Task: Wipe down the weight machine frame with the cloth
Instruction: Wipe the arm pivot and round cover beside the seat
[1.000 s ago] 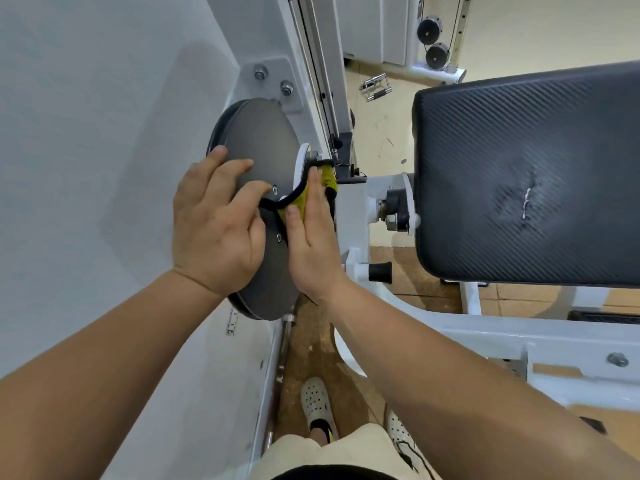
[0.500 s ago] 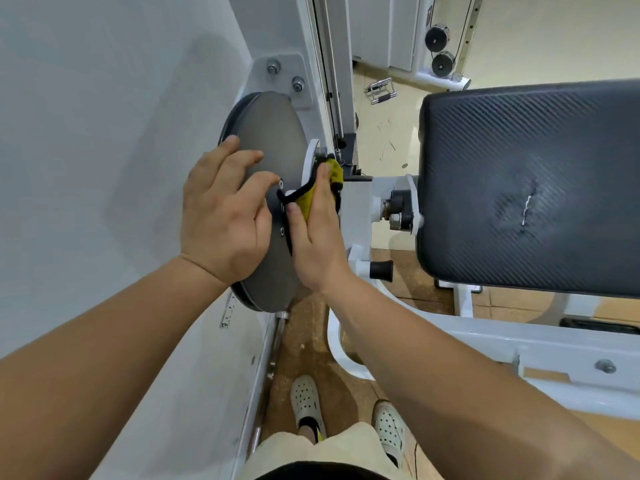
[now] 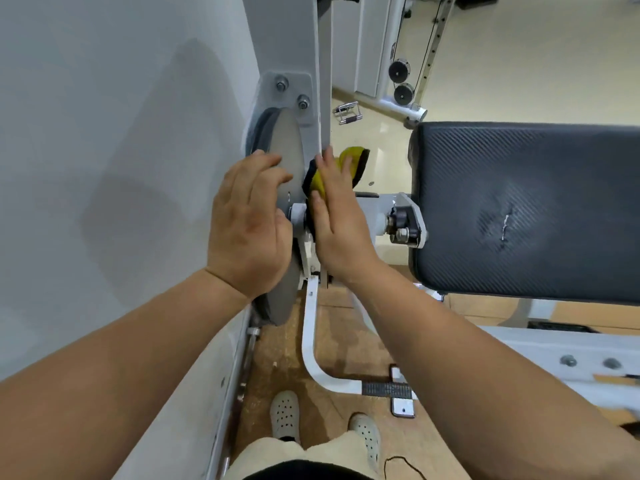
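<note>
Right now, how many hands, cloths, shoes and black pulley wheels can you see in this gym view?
Hands: 2, the left hand and the right hand
Cloth: 1
Shoes: 2
Pulley wheels: 2
Total: 7

- A gym (indoors).
- White frame (image 3: 287, 39) with a black pad (image 3: 519, 202).
- Cable pulleys (image 3: 399, 69) on the rig behind.
- A cable handle (image 3: 347, 112) lies on the floor (image 3: 381, 133).
</note>
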